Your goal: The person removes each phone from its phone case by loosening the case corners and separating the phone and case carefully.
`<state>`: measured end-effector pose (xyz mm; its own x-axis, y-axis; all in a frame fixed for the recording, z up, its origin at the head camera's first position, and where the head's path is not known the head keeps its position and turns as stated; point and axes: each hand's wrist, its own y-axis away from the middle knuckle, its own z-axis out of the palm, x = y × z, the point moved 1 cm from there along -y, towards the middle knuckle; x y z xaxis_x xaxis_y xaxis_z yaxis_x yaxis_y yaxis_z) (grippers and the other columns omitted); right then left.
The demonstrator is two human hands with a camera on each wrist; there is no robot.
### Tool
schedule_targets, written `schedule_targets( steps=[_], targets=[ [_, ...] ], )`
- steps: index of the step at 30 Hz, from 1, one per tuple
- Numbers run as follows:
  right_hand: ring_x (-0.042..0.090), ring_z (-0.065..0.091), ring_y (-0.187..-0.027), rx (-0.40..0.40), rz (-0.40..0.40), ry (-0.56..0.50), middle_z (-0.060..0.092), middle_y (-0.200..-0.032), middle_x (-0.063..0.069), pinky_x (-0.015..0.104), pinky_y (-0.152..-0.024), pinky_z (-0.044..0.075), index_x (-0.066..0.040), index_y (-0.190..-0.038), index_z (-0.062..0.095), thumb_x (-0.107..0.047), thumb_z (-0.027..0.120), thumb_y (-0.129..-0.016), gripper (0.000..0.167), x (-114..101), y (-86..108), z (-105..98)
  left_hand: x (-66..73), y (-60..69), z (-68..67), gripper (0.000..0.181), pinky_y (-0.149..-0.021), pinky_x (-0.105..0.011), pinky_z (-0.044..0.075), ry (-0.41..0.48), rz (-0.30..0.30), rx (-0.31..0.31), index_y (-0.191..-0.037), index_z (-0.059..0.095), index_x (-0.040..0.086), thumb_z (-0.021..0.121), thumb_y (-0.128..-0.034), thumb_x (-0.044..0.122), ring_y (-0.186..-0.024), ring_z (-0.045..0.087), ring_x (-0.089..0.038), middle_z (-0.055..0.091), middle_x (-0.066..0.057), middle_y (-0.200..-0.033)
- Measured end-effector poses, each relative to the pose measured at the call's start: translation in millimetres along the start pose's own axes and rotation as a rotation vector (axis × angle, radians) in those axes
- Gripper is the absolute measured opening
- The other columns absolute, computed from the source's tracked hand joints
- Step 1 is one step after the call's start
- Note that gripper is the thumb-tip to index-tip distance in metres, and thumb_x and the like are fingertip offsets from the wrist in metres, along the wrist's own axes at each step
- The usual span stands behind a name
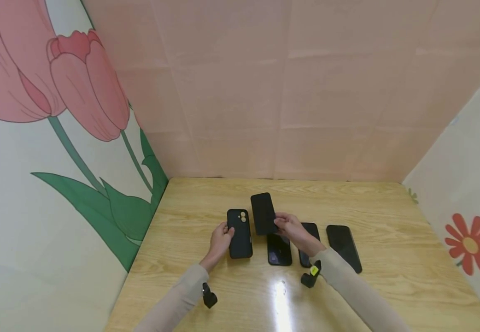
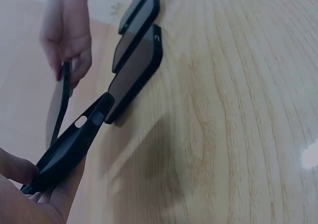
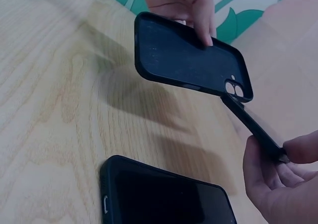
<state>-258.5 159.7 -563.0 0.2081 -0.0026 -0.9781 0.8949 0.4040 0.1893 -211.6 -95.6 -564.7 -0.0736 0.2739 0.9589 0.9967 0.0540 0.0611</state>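
Observation:
My left hand grips a black phone case by its left edge, thumb over the rim. The case's hollow inside faces up, with its camera cutout at the far right corner, also plain in the right wrist view of the case. A dark phone is pinched at its lower right edge by my right hand. It is raised and tilted to the right of the case. In the right wrist view the phone's end overlaps the cutout corner; whether they touch I cannot tell.
Three dark phones lie in a row on the wooden table: one below the raised phone, another partly behind the right wrist, and a third phone farther right. Walls stand behind and at both sides.

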Motion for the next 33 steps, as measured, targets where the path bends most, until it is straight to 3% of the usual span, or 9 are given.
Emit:
schedule_targets(
  steps=[7,15,21,33],
  targets=[
    [0.033,0.055,-0.120,0.050,-0.007,-0.007,0.046,-0.135,0.036,0.044,-0.101,0.045,0.018,-0.145,0.024,-0.001,0.037,-0.106,0.046,-1,-8.6,-7,-3.4,3.1,2.0,0.032,-0.087,-0.045,0.054,0.008,0.005,-0.016,-0.127,0.056,-0.013,0.053,-0.1005,0.006,-0.103,0.066,-0.036,0.066,-0.027,-0.115],
    [0.043,0.039,-0.133,0.120,0.015,0.013,0.037,-0.143,0.038,0.053,-0.107,0.036,0.016,-0.147,0.024,0.006,0.040,-0.101,0.050,-10,-20.2,-13,-10.3,6.9,5.7,0.036,-0.089,-0.045,0.053,0.019,-0.022,-0.050,-0.132,0.053,-0.012,0.051,-0.1019,0.008,-0.106,0.065,-0.035,0.065,-0.026,-0.118],
    [0.045,0.030,-0.138,0.196,0.051,0.033,0.026,-0.148,0.036,0.052,-0.110,0.033,0.015,-0.149,0.021,0.007,0.043,-0.100,0.054,-7,-30.4,-21,-13.7,10.2,7.5,0.037,-0.091,-0.045,0.052,0.015,-0.039,-0.063,-0.133,0.051,-0.012,0.050,-0.1022,0.007,-0.109,0.064,-0.035,0.064,-0.026,-0.121],
    [0.044,0.027,-0.141,0.209,0.063,0.058,0.023,-0.151,0.037,0.051,-0.111,0.031,0.015,-0.149,0.020,0.007,0.042,-0.101,0.054,-2,-41.3,-25,-16.3,17.7,9.8,0.037,-0.090,-0.046,0.052,-0.005,-0.034,-0.102,-0.133,0.050,-0.014,0.050,-0.1020,0.007,-0.107,0.064,-0.035,0.065,-0.026,-0.118]
  ],
)
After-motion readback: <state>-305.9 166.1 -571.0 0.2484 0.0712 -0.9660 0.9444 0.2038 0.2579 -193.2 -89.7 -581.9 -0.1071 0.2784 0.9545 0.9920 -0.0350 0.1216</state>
